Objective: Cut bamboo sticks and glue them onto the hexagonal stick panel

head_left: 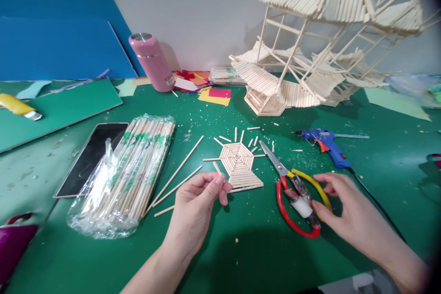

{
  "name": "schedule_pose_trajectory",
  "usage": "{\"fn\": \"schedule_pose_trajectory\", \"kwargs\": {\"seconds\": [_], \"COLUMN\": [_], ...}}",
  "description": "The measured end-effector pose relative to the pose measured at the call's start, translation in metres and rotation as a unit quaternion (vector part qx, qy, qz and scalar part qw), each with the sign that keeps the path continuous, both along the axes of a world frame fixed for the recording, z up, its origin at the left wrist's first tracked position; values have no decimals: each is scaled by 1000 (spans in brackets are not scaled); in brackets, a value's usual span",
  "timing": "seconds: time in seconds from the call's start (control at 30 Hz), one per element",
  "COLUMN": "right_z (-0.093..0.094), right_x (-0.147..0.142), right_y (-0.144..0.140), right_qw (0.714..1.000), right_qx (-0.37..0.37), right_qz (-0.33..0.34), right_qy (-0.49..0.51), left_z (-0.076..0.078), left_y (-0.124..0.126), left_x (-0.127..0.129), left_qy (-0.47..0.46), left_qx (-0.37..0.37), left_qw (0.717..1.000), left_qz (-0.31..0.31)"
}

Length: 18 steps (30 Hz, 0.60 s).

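My left hand (203,197) is closed, pinching a short piece of wooden stick (217,168) between thumb and fingers. Just beyond it lies a flat web-shaped panel (237,158) of small sticks, with a trapezoid of sticks at its near side and loose pieces spread around it. To the right are scissors (284,177) with one red and one yellow handle, blades parted and pointing away toward the panel. My right hand (339,200) has its thumb and fingers around the yellow handle; some of its fingertips are hidden.
A plastic-wrapped stick bundle (134,170) partly covers a dark tablet (91,161). Loose sticks (177,186) lie beside it. A blue glue gun (325,142) trails its cord rightward. Behind stand a pink flask (151,62) and a stick-built pavilion model (296,64). A yellow cutter (17,105) lies left.
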State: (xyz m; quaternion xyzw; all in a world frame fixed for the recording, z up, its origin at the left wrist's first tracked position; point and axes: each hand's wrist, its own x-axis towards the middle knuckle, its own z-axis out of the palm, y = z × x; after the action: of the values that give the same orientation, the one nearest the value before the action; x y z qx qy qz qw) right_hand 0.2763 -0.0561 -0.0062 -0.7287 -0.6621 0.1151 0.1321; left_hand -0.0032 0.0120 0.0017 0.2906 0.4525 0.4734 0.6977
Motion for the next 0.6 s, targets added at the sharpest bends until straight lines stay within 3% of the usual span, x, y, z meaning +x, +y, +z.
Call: {"fn": "schedule_pose_trajectory", "kwargs": {"seconds": [0.17,0.33,0.47,0.6], "right_z": [-1,-3,-3,6], "right_x": [-19,-28,-17,-31], "right_y": [0,6,6,-2], "right_qw": [996,993,988,958], "right_qx": [9,-81,-126,-125], "right_qz": [28,6,-65,-73], "right_qy": [-79,-88,64,247], "left_z": [-1,-1,1,2], "left_y": [1,-1,-1,-1], "left_x": [-1,-1,0,1], "left_qy": [5,1,-3,-12], "left_qx": [3,-6,-15,-17], "left_qw": [1000,1000,1000,1000], "left_qz": [9,3,3,-4]}}
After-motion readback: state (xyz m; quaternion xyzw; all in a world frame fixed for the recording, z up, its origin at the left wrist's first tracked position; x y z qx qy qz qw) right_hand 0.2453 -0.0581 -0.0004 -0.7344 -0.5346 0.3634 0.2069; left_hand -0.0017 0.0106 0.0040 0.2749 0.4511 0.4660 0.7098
